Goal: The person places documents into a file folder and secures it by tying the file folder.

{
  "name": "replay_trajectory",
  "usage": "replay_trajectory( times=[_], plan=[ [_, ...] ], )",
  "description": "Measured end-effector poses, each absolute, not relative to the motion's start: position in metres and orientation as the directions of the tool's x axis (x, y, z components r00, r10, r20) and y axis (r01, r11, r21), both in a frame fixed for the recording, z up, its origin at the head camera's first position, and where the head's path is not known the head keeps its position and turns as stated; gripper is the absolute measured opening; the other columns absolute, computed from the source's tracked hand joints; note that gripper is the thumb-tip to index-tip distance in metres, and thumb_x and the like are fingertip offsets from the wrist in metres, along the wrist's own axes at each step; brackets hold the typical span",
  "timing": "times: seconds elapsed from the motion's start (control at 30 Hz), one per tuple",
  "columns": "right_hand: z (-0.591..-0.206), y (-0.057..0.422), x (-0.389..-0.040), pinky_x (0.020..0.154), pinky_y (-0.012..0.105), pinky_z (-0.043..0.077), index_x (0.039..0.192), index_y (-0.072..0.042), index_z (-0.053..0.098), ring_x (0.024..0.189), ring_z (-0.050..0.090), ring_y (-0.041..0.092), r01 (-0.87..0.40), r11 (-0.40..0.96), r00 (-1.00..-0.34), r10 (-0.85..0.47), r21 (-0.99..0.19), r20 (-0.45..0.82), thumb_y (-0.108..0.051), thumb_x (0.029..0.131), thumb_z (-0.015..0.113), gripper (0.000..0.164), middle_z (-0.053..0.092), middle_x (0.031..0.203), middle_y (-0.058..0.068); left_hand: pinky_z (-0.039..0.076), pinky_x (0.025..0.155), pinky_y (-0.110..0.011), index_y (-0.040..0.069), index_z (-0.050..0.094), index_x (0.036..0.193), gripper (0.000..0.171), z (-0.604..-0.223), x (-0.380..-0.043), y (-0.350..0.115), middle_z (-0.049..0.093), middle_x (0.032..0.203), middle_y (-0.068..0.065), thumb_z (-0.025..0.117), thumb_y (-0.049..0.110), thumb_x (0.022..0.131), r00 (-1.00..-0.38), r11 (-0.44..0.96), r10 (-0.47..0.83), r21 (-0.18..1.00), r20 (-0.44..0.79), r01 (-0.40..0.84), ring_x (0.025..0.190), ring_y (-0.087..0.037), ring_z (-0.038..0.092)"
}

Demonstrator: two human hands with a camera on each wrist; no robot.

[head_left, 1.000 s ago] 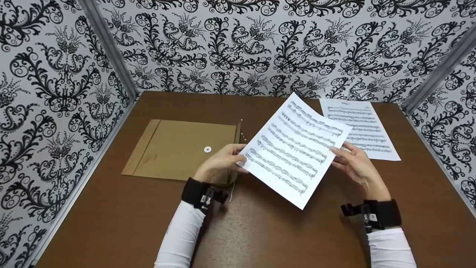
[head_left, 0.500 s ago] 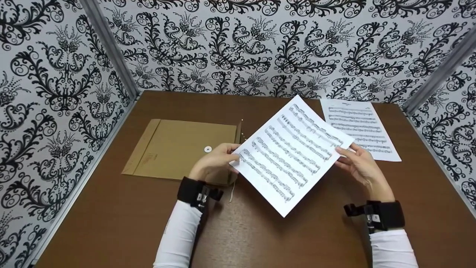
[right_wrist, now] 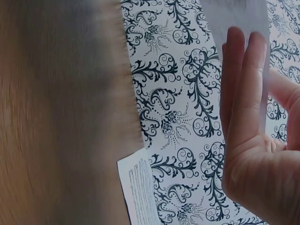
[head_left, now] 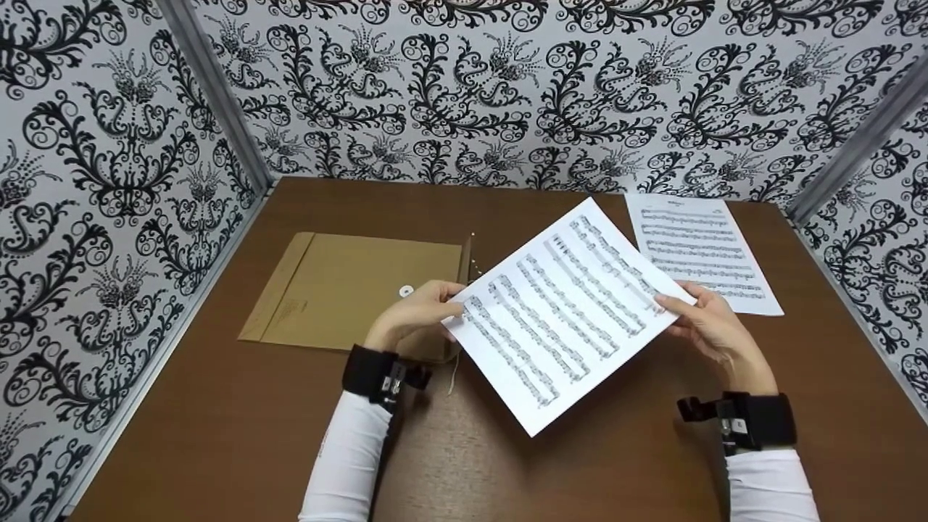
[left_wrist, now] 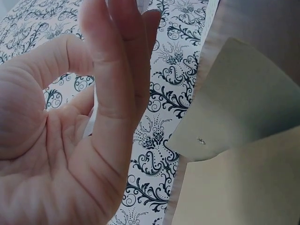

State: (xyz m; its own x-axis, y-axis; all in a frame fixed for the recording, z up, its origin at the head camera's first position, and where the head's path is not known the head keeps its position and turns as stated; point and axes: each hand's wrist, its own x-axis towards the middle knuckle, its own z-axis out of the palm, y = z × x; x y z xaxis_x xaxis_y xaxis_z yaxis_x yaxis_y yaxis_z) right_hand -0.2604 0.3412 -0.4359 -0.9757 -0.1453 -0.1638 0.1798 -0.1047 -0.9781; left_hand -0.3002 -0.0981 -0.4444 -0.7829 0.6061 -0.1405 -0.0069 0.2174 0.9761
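Observation:
A white sheet of music [head_left: 558, 312] hangs tilted above the table, held between both hands. My left hand [head_left: 417, 313] pinches its left corner between thumb and fingers, close over the envelope's open end. On the opposite edge, my right hand [head_left: 714, 326] grips the paper with the thumb on the printed face and the fingers behind. In the right wrist view the right hand's fingers [right_wrist: 246, 89] lie straight against the back of the sheet [right_wrist: 239, 18]. The left wrist view shows the left hand [left_wrist: 93, 117] with little of the sheet visible.
A brown envelope [head_left: 362, 283] with a white button [head_left: 406, 291] and a string [head_left: 454, 373] lies on the table's left. Another music sheet [head_left: 703, 250] lies at the back right. Patterned walls [head_left: 493, 87] enclose the brown table [head_left: 464, 464].
The held sheet has turned clockwise, its near corner swinging left and toward me. The left hand has shifted slightly left, the right hand slightly right. Envelope and second sheet stay put.

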Motion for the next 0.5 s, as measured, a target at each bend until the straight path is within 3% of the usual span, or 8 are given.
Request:
replay_trajectory(
  times=[0.27,0.5],
  plan=[
    [-0.4397,0.3449,-0.2591,0.067,0.024,0.062,0.113,-0.024,0.070,0.079,0.077,0.012,0.173,-0.003,-0.957,-0.237,-0.985,-0.167,-0.004,0.101,0.060,0.025,0.078,0.095,-0.003,0.054,0.054,-0.020,-0.011,0.062,0.127,0.040,-0.4440,-0.2995,-0.0998,0.071,0.085,0.002,0.050,0.000,0.091,-0.768,0.248,0.622,0.969,-0.154,0.007,0.063,-0.006,0.068],
    [-0.4408,0.3467,-0.2575,0.072,0.024,0.062,0.122,-0.021,0.066,0.086,0.078,0.011,0.141,0.063,-0.932,-0.327,-0.988,-0.154,-0.005,0.103,0.057,0.026,0.080,0.102,-0.003,0.054,0.055,-0.020,-0.009,0.063,0.126,0.039,-0.4437,-0.2989,-0.0990,0.072,0.085,0.002,0.050,0.000,0.090,-0.754,0.267,0.637,0.963,-0.162,0.018,0.065,-0.006,0.069]
  ],
)
